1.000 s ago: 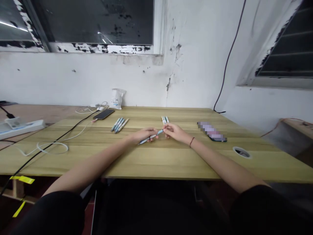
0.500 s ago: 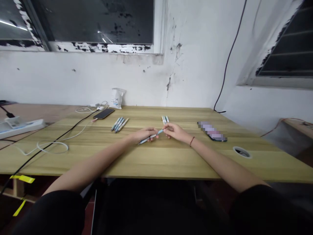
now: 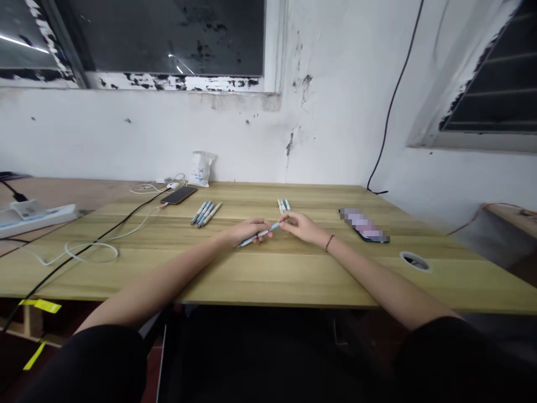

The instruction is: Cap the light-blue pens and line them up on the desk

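Note:
Both my hands meet over the middle of a wooden table (image 3: 268, 274). My left hand (image 3: 246, 230) is closed round the barrel of a light blue pen (image 3: 262, 233) that slants up to the right. My right hand (image 3: 300, 226) pinches the pen's upper right end with its fingertips. Behind my right hand a small group of similar pens (image 3: 283, 205) lies on the table. Several more pens (image 3: 205, 213) lie side by side to the back left of my left hand.
A dark phone (image 3: 178, 195) with a white cable (image 3: 90, 250) lies at the back left, near a white pouch (image 3: 200, 168) by the wall. Another phone (image 3: 364, 225) lies to the right, with a round cable hole (image 3: 415, 261) nearer the front. A power strip (image 3: 36, 216) sits at far left.

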A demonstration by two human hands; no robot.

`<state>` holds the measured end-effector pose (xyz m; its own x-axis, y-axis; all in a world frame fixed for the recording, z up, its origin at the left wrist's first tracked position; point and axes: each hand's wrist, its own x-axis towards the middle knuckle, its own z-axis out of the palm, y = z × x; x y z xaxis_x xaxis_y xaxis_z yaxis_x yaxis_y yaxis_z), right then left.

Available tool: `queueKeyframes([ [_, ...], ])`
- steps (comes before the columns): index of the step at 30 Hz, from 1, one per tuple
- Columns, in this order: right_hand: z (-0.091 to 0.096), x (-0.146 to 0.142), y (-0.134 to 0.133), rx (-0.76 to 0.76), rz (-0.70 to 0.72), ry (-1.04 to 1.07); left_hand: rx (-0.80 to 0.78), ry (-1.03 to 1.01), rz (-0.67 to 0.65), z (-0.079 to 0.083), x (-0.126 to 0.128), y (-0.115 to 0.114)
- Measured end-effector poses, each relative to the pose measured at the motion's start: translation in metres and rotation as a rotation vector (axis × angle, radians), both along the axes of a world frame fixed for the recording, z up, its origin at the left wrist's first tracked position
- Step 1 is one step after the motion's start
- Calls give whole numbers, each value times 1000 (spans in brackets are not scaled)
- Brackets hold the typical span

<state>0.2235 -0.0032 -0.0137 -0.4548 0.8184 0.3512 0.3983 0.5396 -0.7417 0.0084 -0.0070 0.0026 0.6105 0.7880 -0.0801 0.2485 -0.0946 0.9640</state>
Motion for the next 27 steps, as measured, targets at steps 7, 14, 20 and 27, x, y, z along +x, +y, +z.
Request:
queueKeyframes([
  [7,1,1,-1,11,-37,-99,27,-4,-62,-2,0,2],
  [14,-1,1,0,-56,37,61,21,-31,-18,-3,0,2],
  [20,-2,3,2,-22,21,9,21,-7,-30,0,0,-1],
  [27,2,5,1,38,-11,-82,57,-4,-45,4,1,-6],
])
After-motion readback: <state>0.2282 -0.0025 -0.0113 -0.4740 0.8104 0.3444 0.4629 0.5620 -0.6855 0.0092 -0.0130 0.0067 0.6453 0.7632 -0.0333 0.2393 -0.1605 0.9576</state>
